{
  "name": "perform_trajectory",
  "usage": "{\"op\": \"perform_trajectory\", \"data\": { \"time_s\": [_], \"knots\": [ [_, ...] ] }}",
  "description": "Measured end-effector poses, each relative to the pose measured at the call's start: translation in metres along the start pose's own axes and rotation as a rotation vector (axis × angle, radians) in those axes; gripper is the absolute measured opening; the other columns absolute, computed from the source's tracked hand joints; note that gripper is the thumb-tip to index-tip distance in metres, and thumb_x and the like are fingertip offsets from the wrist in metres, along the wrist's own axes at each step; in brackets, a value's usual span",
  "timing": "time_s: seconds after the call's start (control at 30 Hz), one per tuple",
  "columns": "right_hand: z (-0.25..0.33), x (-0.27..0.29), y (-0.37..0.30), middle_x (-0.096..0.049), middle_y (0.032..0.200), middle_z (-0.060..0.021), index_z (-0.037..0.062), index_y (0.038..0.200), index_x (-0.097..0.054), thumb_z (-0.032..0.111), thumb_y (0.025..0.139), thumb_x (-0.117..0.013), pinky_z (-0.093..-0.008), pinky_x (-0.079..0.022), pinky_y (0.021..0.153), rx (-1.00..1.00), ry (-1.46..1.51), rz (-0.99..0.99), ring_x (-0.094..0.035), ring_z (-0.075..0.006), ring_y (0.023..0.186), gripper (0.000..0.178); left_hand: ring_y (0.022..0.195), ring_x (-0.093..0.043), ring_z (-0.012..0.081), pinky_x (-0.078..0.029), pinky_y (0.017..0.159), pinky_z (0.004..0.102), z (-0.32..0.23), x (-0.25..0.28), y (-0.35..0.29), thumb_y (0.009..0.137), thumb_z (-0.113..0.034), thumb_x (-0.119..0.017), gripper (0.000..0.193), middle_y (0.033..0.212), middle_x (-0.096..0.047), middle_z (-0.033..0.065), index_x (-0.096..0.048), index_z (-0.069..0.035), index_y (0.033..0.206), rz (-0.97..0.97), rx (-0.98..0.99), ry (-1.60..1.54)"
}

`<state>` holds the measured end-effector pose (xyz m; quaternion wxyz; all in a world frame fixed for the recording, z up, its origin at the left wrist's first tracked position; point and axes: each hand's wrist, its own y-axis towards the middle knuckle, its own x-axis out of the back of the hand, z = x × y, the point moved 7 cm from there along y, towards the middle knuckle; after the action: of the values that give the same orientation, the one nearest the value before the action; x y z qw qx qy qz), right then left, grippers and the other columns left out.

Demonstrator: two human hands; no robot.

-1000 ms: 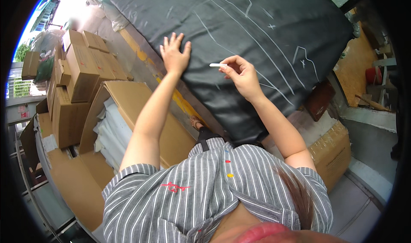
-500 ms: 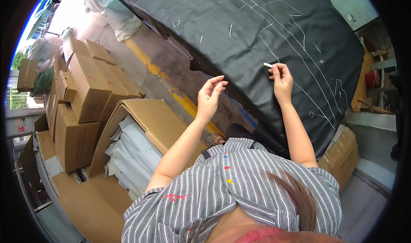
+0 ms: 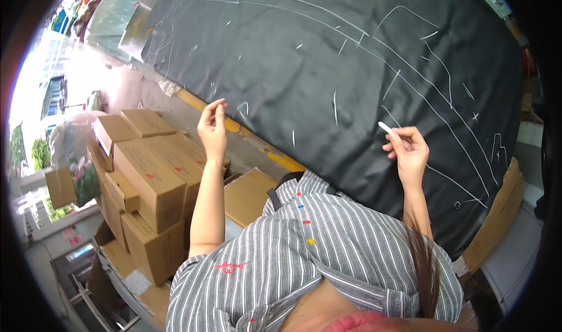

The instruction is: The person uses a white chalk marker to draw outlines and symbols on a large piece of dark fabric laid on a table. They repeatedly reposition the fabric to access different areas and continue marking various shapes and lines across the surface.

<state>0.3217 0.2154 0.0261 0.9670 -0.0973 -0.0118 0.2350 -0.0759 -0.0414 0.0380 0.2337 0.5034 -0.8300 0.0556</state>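
A short white chalk (image 3: 386,128) sits between the thumb and fingertips of my right hand (image 3: 413,153), just above a broad black leather-like sheet (image 3: 281,69). White lines, short dashes and small crosses mark that sheet, with a long curved double line running along its far part. My left hand (image 3: 213,130) is raised near the sheet's left edge, fingers loosely bent and thumb apart, with nothing visible in it. Whether it touches the sheet I cannot tell.
Stacked brown cartons (image 3: 153,174) stand at my left, with an opened carton (image 3: 252,193) close beside me. A yellow line (image 3: 266,148) runs along the floor by the sheet's near edge. Another carton (image 3: 497,215) stands at the right, under the sheet's corner.
My left hand has moved left and away from my body. The view has shifted, showing more of the sheet's far left. My right hand still holds the chalk, now lower and further right in view.
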Motion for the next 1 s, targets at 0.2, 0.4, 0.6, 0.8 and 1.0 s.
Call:
{"op": "perform_trajectory", "data": {
  "time_s": [0.2,0.4,0.6,0.8,1.0],
  "knots": [
    [-0.003,-0.077,0.070,-0.071,0.094,-0.0072,-0.0006,0.102,-0.067,0.005,0.091,-0.074,-0.0197,-0.052,0.059,-0.113,0.079,-0.022,-0.069,-0.0092,0.075,0.014,0.136,-0.047,0.0315,-0.033,0.113,0.0434,0.020,0.021,0.107,0.101,-0.024,-0.057,0.031,0.140,-0.059,0.0126,-0.065,-0.011,0.129,0.039,-0.310,0.544],
    [-0.005,-0.147,0.106,-0.072,0.087,-0.0063,-0.0005,0.100,-0.069,0.009,0.092,-0.074,-0.0211,-0.054,0.059,-0.145,0.073,-0.061,-0.068,-0.0087,0.071,0.013,0.148,-0.029,0.0368,-0.018,0.119,0.0510,0.047,-0.024,0.133,0.102,-0.033,-0.052,0.051,0.158,-0.039,0.0122,-0.048,-0.015,0.150,0.226,-0.424,0.725],
    [0.012,-0.199,0.169,-0.074,0.077,-0.0081,0.0022,0.089,-0.071,0.016,0.086,-0.074,-0.0280,-0.054,0.064,0.102,-0.284,-0.263,-0.072,-0.0160,0.068,0.014,0.149,-0.027,0.0373,-0.018,0.119,0.0514,0.047,-0.026,0.133,0.102,-0.031,-0.052,0.053,0.160,-0.037,0.0125,-0.045,-0.012,0.151,0.274,-0.424,0.755],
    [0.015,-0.192,0.212,-0.071,0.070,-0.0107,0.0033,0.083,-0.068,0.014,0.082,-0.072,-0.0345,-0.052,0.059,0.134,-0.461,-0.423,-0.070,-0.0249,0.063,0.012,0.148,-0.026,0.0391,-0.017,0.119,0.0512,0.049,-0.025,0.134,0.102,-0.032,-0.051,0.053,0.161,-0.035,0.0127,-0.044,-0.012,0.151,0.279,-0.412,0.760],
    [0.011,-0.207,0.150,-0.069,0.068,-0.0114,0.0039,0.081,-0.066,0.014,0.080,-0.073,-0.0361,-0.053,0.058,0.173,-0.483,-0.328,-0.070,-0.0272,0.062,0.012,0.149,-0.025,0.0387,-0.016,0.119,0.0525,0.051,-0.025,0.135,0.102,-0.032,-0.051,0.054,0.161,-0.035,0.0124,-0.044,-0.012,0.151,0.281,-0.417,0.742]
  ]
}}
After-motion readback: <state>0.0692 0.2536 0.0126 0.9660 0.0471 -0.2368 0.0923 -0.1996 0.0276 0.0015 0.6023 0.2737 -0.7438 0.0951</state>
